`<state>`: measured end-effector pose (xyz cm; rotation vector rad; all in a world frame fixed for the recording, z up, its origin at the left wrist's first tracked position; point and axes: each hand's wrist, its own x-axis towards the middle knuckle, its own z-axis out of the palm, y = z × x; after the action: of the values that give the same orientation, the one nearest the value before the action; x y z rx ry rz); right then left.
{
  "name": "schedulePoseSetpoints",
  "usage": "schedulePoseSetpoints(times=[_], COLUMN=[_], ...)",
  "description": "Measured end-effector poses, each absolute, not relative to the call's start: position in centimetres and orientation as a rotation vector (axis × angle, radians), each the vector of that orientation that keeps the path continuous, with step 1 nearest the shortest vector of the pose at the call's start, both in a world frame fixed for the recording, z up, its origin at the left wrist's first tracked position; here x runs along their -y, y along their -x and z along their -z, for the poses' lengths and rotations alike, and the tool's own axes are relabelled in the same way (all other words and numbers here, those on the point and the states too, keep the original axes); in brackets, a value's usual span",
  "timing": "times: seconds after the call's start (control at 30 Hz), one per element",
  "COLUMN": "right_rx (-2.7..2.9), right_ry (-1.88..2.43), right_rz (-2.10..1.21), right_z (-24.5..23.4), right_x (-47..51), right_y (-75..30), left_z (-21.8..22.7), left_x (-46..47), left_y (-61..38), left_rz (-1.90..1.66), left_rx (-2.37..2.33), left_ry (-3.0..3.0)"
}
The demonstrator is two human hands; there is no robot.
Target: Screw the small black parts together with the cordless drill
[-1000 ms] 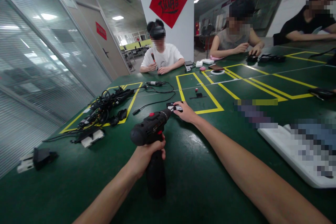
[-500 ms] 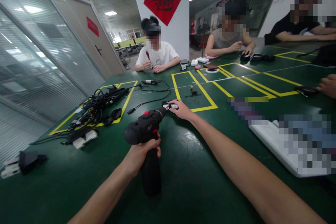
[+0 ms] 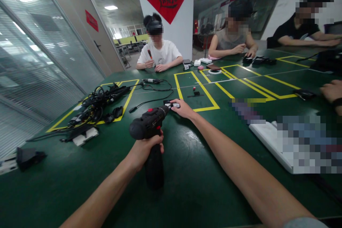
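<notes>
My left hand [image 3: 145,149] is wrapped round the grip of a black cordless drill [image 3: 149,124] with a red button on top. Its nose points away from me at a small black and white device [image 3: 171,104] lying on the green table [image 3: 197,178]. My right hand [image 3: 183,108] reaches forward and rests on that device, fingers curled over it and pressing it to the table. The drill tip meets the device at its near left end.
A tangle of black cables and adapters [image 3: 100,101] lies at the left in a yellow-taped box. More adapters [image 3: 82,135] sit nearer me. A white tray [image 3: 269,139] is at the right. Three people sit across the table; another person's hand [image 3: 331,91] shows at right.
The view has shifted slightly; my hands, the drill and the device keep the same pose. A hand at the right edge has come further into view.
</notes>
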<state>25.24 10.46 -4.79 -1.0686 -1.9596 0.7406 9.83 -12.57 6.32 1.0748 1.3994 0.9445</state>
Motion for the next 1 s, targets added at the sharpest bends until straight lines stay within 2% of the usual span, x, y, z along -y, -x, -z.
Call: schedulePoseSetpoints(times=[1.0], right_rx=[1.993], right_ry=[1.066], right_rz=[-0.698], right_z=[4.55], right_x=[-10.07], right_y=[-24.88], left_z=[-6.20], left_x=[12.50], left_y=[-9.85], left_rz=[-0.947], left_rx=[-1.391], left_ry=[-1.098])
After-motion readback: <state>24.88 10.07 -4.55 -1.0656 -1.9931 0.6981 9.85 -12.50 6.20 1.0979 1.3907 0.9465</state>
